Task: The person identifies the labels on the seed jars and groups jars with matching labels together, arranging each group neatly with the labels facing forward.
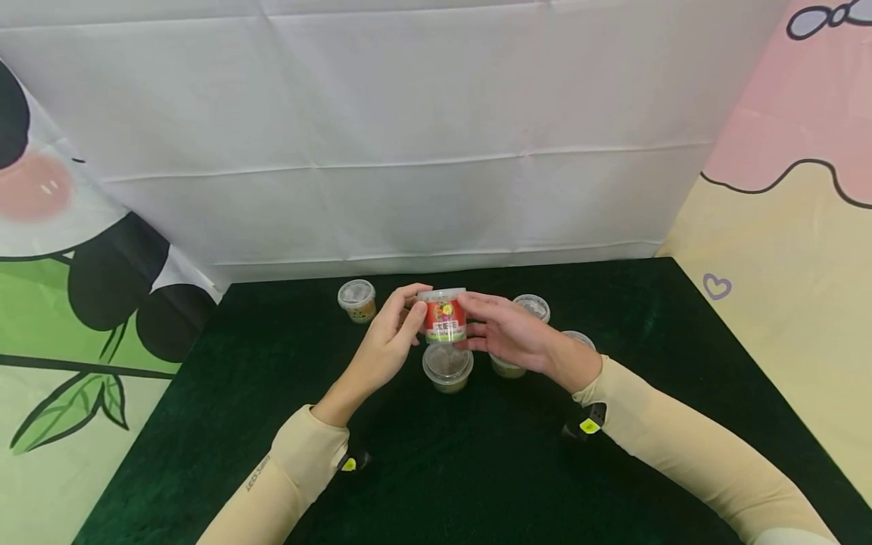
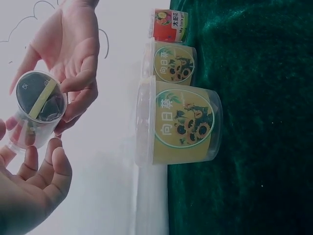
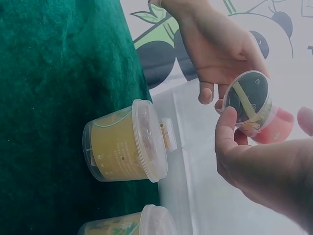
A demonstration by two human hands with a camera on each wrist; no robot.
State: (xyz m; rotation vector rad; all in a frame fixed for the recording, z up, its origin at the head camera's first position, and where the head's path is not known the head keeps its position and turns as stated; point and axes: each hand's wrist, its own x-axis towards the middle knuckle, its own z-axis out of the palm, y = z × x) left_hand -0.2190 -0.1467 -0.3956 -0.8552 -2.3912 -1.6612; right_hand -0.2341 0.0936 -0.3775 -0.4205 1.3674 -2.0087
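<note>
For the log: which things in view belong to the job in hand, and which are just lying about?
In the job:
left hand
right hand
red-labelled cup, held up between both

Apparently just lying about, on the green cloth:
leftmost cup, lidded
middle cup, lidded
partly hidden cups by the right hand

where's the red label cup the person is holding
In the head view, the red-labelled cup is near the centre, held between the left hand and right hand, appearing above a lidded tub.

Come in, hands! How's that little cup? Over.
Left hand, right hand: both gripping. Red-labelled cup: up off green cloth. Possible obstacle: lidded tub nearby.
</note>
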